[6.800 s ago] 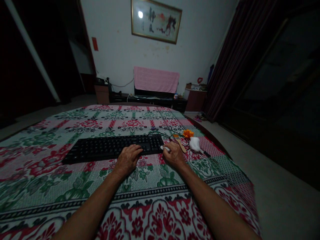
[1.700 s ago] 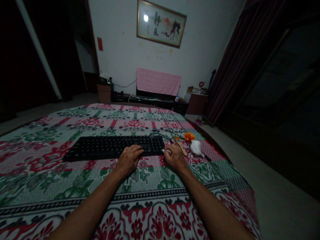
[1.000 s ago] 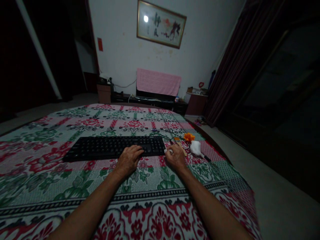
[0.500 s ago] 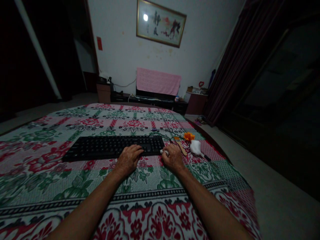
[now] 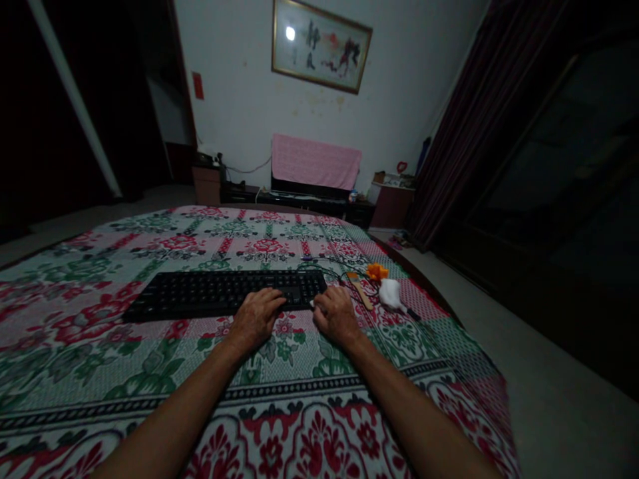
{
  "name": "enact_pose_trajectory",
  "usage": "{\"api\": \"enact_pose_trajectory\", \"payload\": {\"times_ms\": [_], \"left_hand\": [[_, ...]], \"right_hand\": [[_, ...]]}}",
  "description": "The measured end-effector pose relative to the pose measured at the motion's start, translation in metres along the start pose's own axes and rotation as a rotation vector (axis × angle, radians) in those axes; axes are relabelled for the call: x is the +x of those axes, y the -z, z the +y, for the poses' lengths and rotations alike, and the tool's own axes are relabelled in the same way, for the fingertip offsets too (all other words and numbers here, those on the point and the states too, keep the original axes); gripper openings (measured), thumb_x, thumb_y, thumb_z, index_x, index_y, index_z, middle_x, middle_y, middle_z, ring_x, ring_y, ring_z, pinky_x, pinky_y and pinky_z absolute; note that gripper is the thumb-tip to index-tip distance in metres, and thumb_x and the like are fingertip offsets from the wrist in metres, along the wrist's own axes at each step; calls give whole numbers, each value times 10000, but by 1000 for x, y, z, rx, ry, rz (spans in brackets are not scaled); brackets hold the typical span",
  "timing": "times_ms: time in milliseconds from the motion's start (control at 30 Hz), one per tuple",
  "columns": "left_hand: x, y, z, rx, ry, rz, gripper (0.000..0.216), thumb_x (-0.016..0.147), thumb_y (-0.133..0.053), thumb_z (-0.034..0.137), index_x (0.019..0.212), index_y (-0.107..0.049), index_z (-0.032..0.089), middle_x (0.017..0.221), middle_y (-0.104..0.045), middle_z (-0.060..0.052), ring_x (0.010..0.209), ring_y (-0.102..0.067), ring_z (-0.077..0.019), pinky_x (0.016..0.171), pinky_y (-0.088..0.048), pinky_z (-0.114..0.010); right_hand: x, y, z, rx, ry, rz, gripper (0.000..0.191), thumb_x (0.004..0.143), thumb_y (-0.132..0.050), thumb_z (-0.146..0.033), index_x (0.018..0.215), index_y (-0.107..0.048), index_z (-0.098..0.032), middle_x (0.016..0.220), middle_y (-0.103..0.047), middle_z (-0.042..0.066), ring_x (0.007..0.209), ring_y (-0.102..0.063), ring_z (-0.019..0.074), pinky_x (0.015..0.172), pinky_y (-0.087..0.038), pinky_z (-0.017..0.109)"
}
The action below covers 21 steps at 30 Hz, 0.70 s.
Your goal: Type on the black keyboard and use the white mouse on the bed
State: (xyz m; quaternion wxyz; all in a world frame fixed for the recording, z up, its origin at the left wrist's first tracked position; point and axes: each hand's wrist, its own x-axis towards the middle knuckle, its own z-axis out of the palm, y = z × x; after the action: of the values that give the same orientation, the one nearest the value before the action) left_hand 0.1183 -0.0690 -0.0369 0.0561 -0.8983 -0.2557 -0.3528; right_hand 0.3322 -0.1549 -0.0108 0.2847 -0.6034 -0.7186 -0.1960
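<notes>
A black keyboard lies across the patterned cloth in front of me. At its near edge, right of the middle, my left hand has its fingers bent over the top and holds it; the thumb side is partly hidden. My right hand is closed at the keyboard's lower right corner. A small white wad peeks out from its fingertips, touching or very near the keys; most of it is covered by the fingers. Just right of that hand lies a flat brush with a wooden handle.
An orange crumpled item and a white bulb-shaped thing with a dark tip lie near the table's right edge. A thin dark cable runs behind the keyboard. The flowered tablecloth covers the table. Beyond stands a screen under a pink towel.
My right hand has slid slightly left with the white wad, closer onto the keyboard's right corner. My left hand and the keyboard look nearly unmoved.
</notes>
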Motion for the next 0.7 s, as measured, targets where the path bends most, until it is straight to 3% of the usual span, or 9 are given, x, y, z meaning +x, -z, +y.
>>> {"api": "enact_pose_trajectory", "payload": {"times_ms": [133,367,700], "left_hand": [[1,2,1,-2,-3,2,259,853,-507,152,1068,-645,195,1143,-659,-83,1085,-561,-238,878,-450,-410],[1,2,2,-11,4,-5,262,853,-507,165,1074,-645,200,1143,-655,-87,1093,-555,-242,875,-449,-420],[0,-2,0,-17,8,12,272,850,-497,153,1069,-649,205,1136,-655,-94,1090,-558,-236,869,-453,-419]], "right_hand": [[-2,0,5,24,-51,62,85,750,-550,-133,761,-621,-177,747,-523,39,794,-438,194,789,-313,335],[4,0,-8,46,106,-39,109,839,-543,-190,826,-650,-206,815,-546,36,808,-432,181,790,-301,325],[0,-2,1,44,-47,33,102,746,-559,-116,789,-632,-173,783,-545,48,824,-450,197,787,-312,333]]}}
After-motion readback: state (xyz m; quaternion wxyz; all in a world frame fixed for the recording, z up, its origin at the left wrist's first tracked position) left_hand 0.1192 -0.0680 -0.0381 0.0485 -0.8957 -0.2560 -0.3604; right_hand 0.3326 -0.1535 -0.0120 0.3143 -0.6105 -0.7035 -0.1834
